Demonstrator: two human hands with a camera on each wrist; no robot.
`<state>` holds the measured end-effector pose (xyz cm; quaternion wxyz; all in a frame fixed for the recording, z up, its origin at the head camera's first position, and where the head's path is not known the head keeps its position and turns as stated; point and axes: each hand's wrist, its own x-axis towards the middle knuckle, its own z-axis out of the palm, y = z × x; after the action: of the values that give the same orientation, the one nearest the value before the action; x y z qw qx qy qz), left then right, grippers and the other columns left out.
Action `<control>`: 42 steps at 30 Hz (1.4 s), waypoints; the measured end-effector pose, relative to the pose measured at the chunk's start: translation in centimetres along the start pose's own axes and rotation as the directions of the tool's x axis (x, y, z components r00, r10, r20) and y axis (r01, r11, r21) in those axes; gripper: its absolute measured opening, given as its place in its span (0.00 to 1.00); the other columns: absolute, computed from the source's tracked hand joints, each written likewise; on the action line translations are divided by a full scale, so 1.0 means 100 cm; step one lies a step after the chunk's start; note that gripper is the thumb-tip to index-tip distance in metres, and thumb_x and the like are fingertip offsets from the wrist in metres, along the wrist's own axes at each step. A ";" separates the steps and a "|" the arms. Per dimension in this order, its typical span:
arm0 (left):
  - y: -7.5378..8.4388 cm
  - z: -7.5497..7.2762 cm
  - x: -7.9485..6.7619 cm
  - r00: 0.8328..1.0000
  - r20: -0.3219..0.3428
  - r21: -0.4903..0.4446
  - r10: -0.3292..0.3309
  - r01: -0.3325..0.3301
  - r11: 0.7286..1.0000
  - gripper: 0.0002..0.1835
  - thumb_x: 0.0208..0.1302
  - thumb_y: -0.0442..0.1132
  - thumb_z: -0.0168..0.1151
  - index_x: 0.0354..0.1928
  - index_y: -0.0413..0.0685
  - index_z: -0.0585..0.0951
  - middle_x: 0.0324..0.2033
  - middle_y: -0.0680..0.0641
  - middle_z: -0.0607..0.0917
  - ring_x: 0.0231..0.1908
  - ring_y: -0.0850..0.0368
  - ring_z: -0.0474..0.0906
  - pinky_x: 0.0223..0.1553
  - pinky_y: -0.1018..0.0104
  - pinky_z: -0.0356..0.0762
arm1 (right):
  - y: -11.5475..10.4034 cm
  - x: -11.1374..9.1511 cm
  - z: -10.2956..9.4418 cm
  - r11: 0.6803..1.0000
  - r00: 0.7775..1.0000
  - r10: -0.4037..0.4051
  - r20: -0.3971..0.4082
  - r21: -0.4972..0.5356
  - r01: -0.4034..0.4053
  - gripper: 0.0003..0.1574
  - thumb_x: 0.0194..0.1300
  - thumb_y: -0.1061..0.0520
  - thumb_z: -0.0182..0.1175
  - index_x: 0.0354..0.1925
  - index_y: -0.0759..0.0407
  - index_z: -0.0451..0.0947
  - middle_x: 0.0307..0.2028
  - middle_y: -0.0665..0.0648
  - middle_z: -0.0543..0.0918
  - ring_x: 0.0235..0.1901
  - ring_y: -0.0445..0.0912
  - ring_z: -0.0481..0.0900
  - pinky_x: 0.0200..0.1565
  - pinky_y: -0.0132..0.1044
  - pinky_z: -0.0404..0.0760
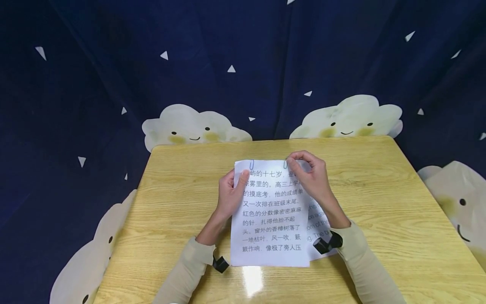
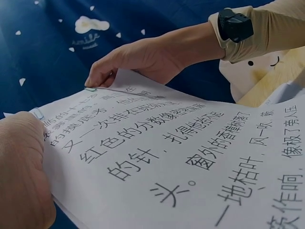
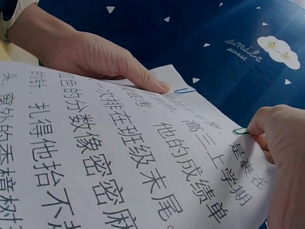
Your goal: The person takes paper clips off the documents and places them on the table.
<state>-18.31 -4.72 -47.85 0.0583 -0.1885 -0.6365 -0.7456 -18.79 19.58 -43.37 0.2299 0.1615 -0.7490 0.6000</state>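
A sheaf of white printed sheets with large Chinese text is held up over the table. My left hand grips its left edge near the top, thumb lying on the front page. A blue paper clip sits on the top edge close to that thumb. Farther right on the same edge is a green paper clip, which my right hand pinches between thumb and index finger at the upper right corner. The right hand's other fingers are partly hidden behind the paper in the right wrist view.
Another sheet, with English print, shows behind the sheaf on the right, partly covered by it and the right forearm. Beneath is a light wooden table. A dark blue curtain with cloud figures hangs along the table's back and sides.
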 end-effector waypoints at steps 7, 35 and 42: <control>0.001 0.002 -0.001 1.000 0.010 0.001 -0.014 0.014 1.000 0.16 0.81 0.42 0.56 0.54 0.36 0.84 0.32 0.32 0.89 0.21 0.52 0.88 0.17 0.58 0.85 | -0.008 -0.001 0.000 0.998 1.000 -0.013 -0.006 -0.066 0.012 0.03 0.68 0.73 0.64 0.37 0.71 0.84 0.36 0.66 0.86 0.40 0.36 0.79 0.48 0.26 0.76; -0.001 0.002 -0.001 1.000 -0.001 0.010 -0.021 0.021 1.000 0.17 0.81 0.44 0.56 0.54 0.36 0.84 0.33 0.32 0.90 0.21 0.52 0.88 0.16 0.59 0.85 | -0.001 0.001 -0.002 0.999 0.999 -0.034 -0.016 -0.024 0.034 0.03 0.72 0.68 0.63 0.39 0.68 0.84 0.36 0.58 0.86 0.40 0.41 0.81 0.44 0.28 0.78; -0.001 0.001 -0.001 1.000 -0.003 0.013 -0.027 0.027 1.000 0.17 0.81 0.44 0.57 0.54 0.36 0.84 0.33 0.32 0.89 0.21 0.52 0.88 0.17 0.60 0.85 | -0.002 0.002 -0.002 1.000 0.999 -0.028 -0.047 -0.005 0.028 0.03 0.73 0.68 0.63 0.40 0.68 0.83 0.36 0.53 0.85 0.36 0.41 0.81 0.39 0.26 0.78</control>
<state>-18.22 -4.59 -47.95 0.0501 -0.1783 -0.6438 -0.7425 -18.81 19.76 -43.05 0.2561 0.1574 -0.7423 0.5989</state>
